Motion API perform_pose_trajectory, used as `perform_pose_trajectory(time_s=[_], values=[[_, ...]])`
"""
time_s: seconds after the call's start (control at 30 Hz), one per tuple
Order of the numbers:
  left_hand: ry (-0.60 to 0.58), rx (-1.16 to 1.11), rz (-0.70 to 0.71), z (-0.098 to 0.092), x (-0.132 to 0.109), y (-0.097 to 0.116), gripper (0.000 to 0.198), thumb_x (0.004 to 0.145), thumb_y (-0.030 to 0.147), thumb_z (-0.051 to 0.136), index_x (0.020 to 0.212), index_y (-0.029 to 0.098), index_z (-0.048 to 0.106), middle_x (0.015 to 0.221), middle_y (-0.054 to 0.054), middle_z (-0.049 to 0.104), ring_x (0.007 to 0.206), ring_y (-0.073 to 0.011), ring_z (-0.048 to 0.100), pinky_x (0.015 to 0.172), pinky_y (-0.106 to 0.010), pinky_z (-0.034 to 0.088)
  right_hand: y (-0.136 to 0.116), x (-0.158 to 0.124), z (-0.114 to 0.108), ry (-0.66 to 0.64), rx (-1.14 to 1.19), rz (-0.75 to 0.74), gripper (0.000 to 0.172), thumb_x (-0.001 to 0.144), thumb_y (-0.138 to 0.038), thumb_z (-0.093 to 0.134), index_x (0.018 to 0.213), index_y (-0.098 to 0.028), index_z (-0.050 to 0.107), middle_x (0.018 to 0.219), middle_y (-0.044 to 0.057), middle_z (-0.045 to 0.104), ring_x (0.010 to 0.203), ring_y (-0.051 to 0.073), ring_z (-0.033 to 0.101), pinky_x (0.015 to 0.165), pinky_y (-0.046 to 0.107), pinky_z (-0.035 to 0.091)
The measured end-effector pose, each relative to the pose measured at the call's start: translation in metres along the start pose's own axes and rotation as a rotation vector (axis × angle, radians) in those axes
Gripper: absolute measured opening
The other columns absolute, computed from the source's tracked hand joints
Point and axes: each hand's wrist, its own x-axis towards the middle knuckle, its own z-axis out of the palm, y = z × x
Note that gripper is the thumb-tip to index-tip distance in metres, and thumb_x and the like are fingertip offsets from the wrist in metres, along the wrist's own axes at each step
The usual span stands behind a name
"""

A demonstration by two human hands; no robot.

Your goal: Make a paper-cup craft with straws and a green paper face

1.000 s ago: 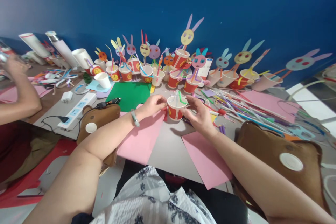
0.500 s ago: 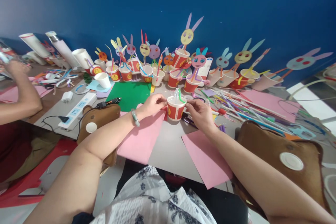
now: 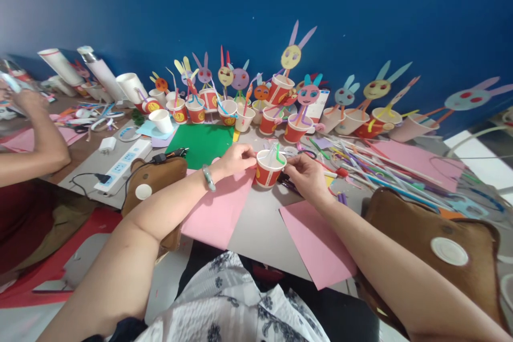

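A red and white paper cup (image 3: 267, 176) stands upright in front of me, with a bent green pipe cleaner (image 3: 279, 156) and pale clear-looking strips rising inside it. At its left side, my left hand (image 3: 236, 161) is closed, thumb and fingertips pinched at the cup's wall. From the right, my right hand (image 3: 305, 175) pinches at the opposite side, near the rim. Whether a small piece sits between the fingers and the cup is hidden. Pink paper (image 3: 218, 211) lies under my left wrist, and another pink sheet (image 3: 318, 243) is below my right forearm.
Paper cups with rabbit-faced figures (image 3: 308, 95) line the blue wall. Pipe cleaners (image 3: 368, 163) pile up at right beside a brown cushion (image 3: 425, 262). A green sheet (image 3: 200, 144), a power strip (image 3: 123, 165) and another person's arm (image 3: 44, 133) are on the left.
The view has shifted slightly, so most things appear a little further right. Both hands stay at the cup's sides; the green pipe cleaner inside looks a bit lower.
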Motion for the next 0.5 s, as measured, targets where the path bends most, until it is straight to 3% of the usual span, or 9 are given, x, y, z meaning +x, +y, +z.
perform_pose_trajectory(time_s=[0.13, 0.3, 0.5], values=[[0.056, -0.077, -0.073, -0.001, 0.001, 0.003, 0.005, 0.077, 0.018, 0.059, 0.072, 0.016, 0.058, 0.069, 0.001, 0.062, 0.066, -0.0118, 0.058, 0.064, -0.024, 0.046, 0.001, -0.001, 0.001, -0.050, 0.018, -0.007, 0.009, 0.069, -0.030, 0.063, 0.070, -0.023, 0.058, 0.063, 0.001, 0.068, 0.056, 0.017, 0.061, 0.055, 0.030, 0.047], [0.202, -0.186, -0.066, -0.002, 0.006, 0.012, 0.014, 0.084, 0.025, 0.052, 0.078, 0.016, 0.061, 0.082, -0.002, 0.067, 0.078, -0.0123, 0.061, 0.076, -0.026, 0.049, 0.006, -0.002, 0.004, -0.097, 0.007, -0.075, 0.013, 0.071, -0.035, 0.063, 0.073, -0.022, 0.060, 0.065, 0.002, 0.070, 0.058, 0.017, 0.062, 0.055, 0.030, 0.050], [0.000, -0.156, 0.043, 0.003, 0.005, 0.028, 0.016, 0.077, 0.017, 0.059, 0.090, 0.015, 0.068, 0.097, -0.005, 0.072, 0.090, -0.0149, 0.064, 0.086, -0.029, 0.050, 0.000, -0.006, 0.006, -0.083, -0.045, -0.162, 0.011, 0.071, -0.033, 0.060, 0.073, -0.022, 0.060, 0.068, 0.001, 0.068, 0.061, 0.016, 0.060, 0.061, 0.030, 0.049]])
